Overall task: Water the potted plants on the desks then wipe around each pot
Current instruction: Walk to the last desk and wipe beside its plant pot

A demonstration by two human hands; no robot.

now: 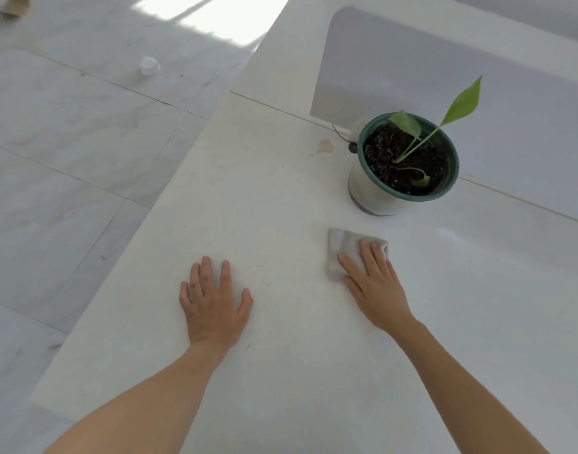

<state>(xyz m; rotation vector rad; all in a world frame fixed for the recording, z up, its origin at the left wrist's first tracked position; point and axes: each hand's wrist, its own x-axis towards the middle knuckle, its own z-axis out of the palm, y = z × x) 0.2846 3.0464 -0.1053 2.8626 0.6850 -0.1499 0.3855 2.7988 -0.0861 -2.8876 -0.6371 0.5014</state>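
The left hand (213,303) lies flat on the white bench (248,208), palm down, with its fingers straight and slightly spread, holding nothing. The right hand (372,283) is at about 3 o'clock from it, well apart. It is also palm down, and its straight fingers press on a small, crumpled, pale cloth (343,247). The cloth sticks out past the fingertips toward 11 o'clock and lies flat on the bench.

The pot (369,188) stands at about 12 o'clock from the cloth, near it but not touching. It is pale with a green rim and full of dark soil. The plant (462,103) in it has a thin stalk leaning toward 1 o'clock, with a long green leaf at the tip and smaller leaves lower down. A white panel (412,67) rises just behind the pot, at 12 o'clock.

A faint brown stain (324,145) marks the bench at 9 o'clock from the pot's rim, with a thin black cord (341,134) between the two. Out on the tiled floor (68,142), at 10 o'clock from the pot, there is a small clear bottle (149,65).
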